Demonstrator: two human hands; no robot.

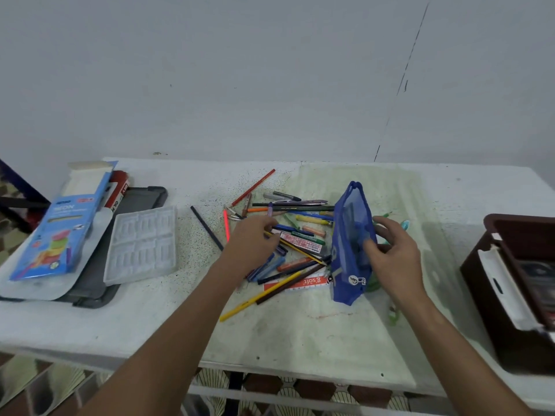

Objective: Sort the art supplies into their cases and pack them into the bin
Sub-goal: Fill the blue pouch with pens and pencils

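1. The yellow pencil (258,298) lies nearest on the desk (300,334), its long axis running from near left to far right, beside a dark brown pencil (288,288) on the same slant.
2. A white and orange ruler (295,284) under them reads "g'soft".
3. The right hand (393,250) pinches the blue mesh pouch (351,244) with thumb and fingers; the pouch stands on its edge, long axis running near to far, with a white logo near its bottom end.
4. The left hand (255,241) rests with curled fingers on the pile of pens and crayons (297,232); what its grip pinches I cannot tell.
5. A brown bin (516,283) sits at the right edge of the desk.
6. At left, a clear plastic tray (141,244) lies beside a blue box (60,223) reading "NEON", both on a grey lid (144,199).
7. Farthest, a red pencil (253,187) points to the far right.
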